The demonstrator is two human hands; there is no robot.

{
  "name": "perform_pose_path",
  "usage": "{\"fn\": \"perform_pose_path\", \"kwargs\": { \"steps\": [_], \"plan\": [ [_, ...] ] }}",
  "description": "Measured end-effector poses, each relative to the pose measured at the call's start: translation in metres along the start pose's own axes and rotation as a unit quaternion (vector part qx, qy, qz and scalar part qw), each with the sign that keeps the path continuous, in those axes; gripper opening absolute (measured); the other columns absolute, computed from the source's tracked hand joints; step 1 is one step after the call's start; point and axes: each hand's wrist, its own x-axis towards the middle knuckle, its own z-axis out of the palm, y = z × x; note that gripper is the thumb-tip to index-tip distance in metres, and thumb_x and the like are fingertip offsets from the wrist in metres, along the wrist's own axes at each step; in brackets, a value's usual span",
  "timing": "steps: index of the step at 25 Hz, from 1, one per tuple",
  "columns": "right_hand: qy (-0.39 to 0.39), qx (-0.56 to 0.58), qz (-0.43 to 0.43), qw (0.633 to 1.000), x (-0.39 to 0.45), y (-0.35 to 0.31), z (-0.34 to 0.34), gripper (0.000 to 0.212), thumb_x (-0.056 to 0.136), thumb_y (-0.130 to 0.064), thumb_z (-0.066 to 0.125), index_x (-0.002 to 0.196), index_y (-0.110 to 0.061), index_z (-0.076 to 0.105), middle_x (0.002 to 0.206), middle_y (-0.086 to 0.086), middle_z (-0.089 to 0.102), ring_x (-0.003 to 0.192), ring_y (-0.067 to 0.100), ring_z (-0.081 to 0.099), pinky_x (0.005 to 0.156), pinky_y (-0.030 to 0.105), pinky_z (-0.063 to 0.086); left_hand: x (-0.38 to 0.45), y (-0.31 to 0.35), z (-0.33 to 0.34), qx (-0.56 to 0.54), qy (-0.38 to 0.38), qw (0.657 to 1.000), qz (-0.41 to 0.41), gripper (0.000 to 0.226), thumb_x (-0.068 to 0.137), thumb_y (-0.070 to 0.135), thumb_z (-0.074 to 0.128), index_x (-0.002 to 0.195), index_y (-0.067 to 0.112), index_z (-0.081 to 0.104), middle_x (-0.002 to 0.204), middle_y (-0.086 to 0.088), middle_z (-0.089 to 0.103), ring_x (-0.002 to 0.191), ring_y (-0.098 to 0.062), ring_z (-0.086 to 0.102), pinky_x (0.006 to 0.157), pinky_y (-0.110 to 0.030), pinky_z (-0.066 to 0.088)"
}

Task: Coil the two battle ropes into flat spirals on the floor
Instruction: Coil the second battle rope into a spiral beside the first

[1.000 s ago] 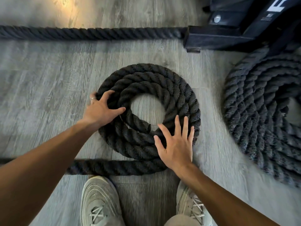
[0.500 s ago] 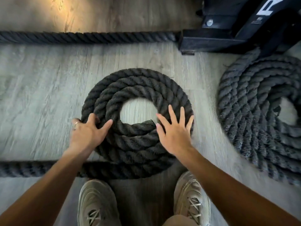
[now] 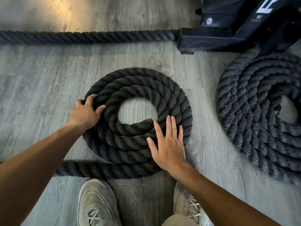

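A thick black battle rope lies as a flat spiral [image 3: 140,85] of about three turns in the middle of the grey floor, with a bare hole at its centre. Its loose tail [image 3: 97,169] runs left along the floor just in front of my shoes. My left hand [image 3: 85,111] curls over the spiral's left outer edge, fingers wrapped on the outer turn. My right hand [image 3: 167,144] lies flat with fingers spread on the spiral's lower right turns. A second, larger coil [image 3: 254,121] of the same rope lies at the right, partly cut off by the frame.
A black steel rack base [image 3: 228,35] stands at the top right, the larger coil's rope leading up to it. A straight stretch of rope [image 3: 89,36] crosses the floor at the top from the left edge to the base. My two grey shoes [image 3: 97,204] are at the bottom.
My left hand slid up along the spiral's left edge and my right hand dropped lower on its right side. The spiral has turned slightly and the view has shifted.
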Motion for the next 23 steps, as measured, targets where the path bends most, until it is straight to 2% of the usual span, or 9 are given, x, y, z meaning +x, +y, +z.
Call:
{"fn": "perform_pose_path", "kwargs": {
  "steps": [4,8,10,13,15,17,19,21,23],
  "plan": [
    [-0.031,-0.052,-0.062,0.996,0.052,0.043,-0.022,0.051,0.103,-0.059,0.013,0.154,-0.051,0.021,0.169,0.003,0.005,0.154,0.032,-0.009,0.119,0.064,-0.009,-0.045,-0.015,0.003,-0.024,-0.004,0.998,-0.056,0.073,0.09,0.065,0.049,0.152,0.036,0.025,0.143,-0.033,0.033,0.119,-0.054,0.05,0.105,-0.055,0.04],
    [-0.098,-0.071,-0.004,0.993,0.105,0.062,-0.045,0.044,0.103,-0.057,0.008,0.143,-0.073,-0.004,0.168,-0.004,-0.013,0.151,0.038,-0.021,0.115,0.069,-0.013,-0.105,-0.019,0.021,-0.124,-0.026,0.989,-0.077,0.079,0.089,0.058,0.057,0.154,0.03,0.023,0.141,-0.038,0.033,0.121,-0.055,0.048,0.106,-0.053,0.036],
    [-0.1,0.002,0.045,0.994,0.1,0.05,-0.042,0.045,0.105,-0.052,0.015,0.145,-0.07,0.003,0.169,-0.004,-0.011,0.151,0.038,-0.018,0.118,0.068,-0.004,-0.119,-0.015,0.028,-0.155,-0.043,0.983,-0.092,0.084,0.086,0.063,0.059,0.154,0.032,0.02,0.14,-0.035,0.036,0.125,-0.051,0.046,0.108,-0.052,0.035],
    [-0.024,0.085,0.085,0.992,0.053,0.02,-0.025,0.049,0.106,-0.046,0.023,0.154,-0.054,0.018,0.17,0.0,-0.004,0.154,0.031,-0.011,0.118,0.068,0.005,-0.099,-0.021,0.018,-0.149,-0.002,0.985,-0.087,0.074,0.085,0.069,0.053,0.145,0.035,0.028,0.135,-0.034,0.04,0.123,-0.052,0.047,0.105,-0.055,0.036],
    [0.003,0.095,0.077,0.992,0.005,0.001,-0.012,0.053,0.105,-0.048,0.027,0.157,-0.045,0.02,0.17,0.002,-0.003,0.154,0.029,-0.006,0.119,0.065,0.004,-0.062,-0.024,0.004,-0.138,0.025,0.987,-0.076,0.068,0.089,0.061,0.055,0.144,0.032,0.029,0.136,-0.033,0.039,0.126,-0.051,0.043,0.107,-0.057,0.036],
    [0.025,0.147,0.146,0.978,-0.029,-0.009,-0.006,0.064,0.1,-0.053,0.042,0.158,-0.037,0.022,0.168,0.005,0.003,0.152,0.034,0.004,0.116,0.062,0.014,-0.02,-0.02,-0.012,-0.142,0.014,0.988,-0.059,0.068,0.09,0.05,0.06,0.147,0.023,0.034,0.138,-0.029,0.044,0.129,-0.046,0.044,0.107,-0.053,0.037],
    [0.007,0.262,0.286,0.922,-0.038,-0.009,-0.008,0.085,0.092,-0.06,0.056,0.16,-0.032,0.012,0.162,0.008,0.009,0.147,0.041,0.015,0.114,0.059,0.026,0.01,-0.013,-0.021,-0.145,0.0,0.988,-0.049,0.068,0.09,0.044,0.065,0.145,0.014,0.038,0.137,-0.023,0.053,0.125,-0.041,0.051,0.099,-0.046,0.043],
    [-0.038,0.343,0.343,0.874,-0.033,-0.003,-0.015,0.1,0.089,-0.064,0.059,0.16,-0.031,-0.003,0.161,0.015,0.006,0.145,0.044,0.025,0.112,0.052,0.036,0.023,-0.01,-0.022,-0.148,-0.004,0.987,-0.056,0.068,0.089,0.044,0.067,0.141,0.011,0.038,0.131,-0.02,0.058,0.12,-0.038,0.056,0.093,-0.044,0.045],
    [-0.062,0.333,0.317,0.886,-0.028,0.004,-0.018,0.102,0.09,-0.066,0.055,0.159,-0.031,-0.01,0.165,0.019,0.001,0.143,0.044,0.033,0.108,0.046,0.039,0.024,-0.011,-0.021,-0.135,0.003,0.989,-0.065,0.068,0.089,0.048,0.067,0.137,0.01,0.039,0.128,-0.019,0.06,0.117,-0.038,0.057,0.093,-0.047,0.048]
  ]
}}
